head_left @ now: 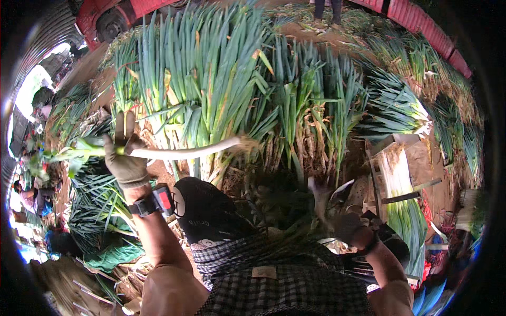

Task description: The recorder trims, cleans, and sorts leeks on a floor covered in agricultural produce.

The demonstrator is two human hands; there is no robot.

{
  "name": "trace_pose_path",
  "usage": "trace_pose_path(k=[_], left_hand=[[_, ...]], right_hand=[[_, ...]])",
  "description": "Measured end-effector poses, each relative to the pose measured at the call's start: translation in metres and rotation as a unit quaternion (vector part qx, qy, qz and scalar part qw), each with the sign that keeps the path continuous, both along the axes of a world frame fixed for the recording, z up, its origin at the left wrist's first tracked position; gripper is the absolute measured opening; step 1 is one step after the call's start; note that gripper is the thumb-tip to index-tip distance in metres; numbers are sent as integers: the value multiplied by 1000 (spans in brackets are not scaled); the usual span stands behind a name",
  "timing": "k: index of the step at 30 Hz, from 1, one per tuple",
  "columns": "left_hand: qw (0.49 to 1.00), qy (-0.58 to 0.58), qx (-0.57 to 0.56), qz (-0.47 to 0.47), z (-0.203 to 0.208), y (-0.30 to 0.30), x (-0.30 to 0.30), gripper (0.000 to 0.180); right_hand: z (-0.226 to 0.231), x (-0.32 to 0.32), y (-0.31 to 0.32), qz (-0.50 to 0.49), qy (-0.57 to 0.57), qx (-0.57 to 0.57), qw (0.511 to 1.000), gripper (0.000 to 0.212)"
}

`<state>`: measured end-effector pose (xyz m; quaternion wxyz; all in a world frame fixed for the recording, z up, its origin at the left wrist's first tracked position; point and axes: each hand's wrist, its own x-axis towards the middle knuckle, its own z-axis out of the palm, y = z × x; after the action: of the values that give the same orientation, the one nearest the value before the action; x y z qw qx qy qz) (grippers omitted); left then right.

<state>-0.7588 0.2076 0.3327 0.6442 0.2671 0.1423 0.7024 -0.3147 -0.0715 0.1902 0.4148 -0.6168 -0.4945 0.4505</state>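
My left hand, in a tan work glove, grips a long leek by its white stalk. The leek lies level, roots to the right and green leaves trailing left. A dark band with a red block sits on that wrist. Lower right, my right hand in a dark glove is closed around a knife handle, and the blade points up toward a heap of trimmings on my lap. A checked apron covers my legs.
A big pile of leeks lies ahead, with more bundles at right. A wooden crate holding trimmed leeks stands to the right. Cut leaves cover the ground at left. A red vehicle is parked behind.
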Motion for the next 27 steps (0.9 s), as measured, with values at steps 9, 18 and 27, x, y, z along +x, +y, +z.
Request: trace_pose_path(k=[9,18,27], left_hand=[[985,52,108,-125,-52,20,36,31],[964,233,-106,-65,-110,33,79,30],[938,315,-131,-60,-128,49,112,31]], right_hand=[[-48,31,126,119,-243,175,947,28],[-125,99,171,-108,-60,-169,978,31],[-192,51,279,-119,-240,-145,952,34]])
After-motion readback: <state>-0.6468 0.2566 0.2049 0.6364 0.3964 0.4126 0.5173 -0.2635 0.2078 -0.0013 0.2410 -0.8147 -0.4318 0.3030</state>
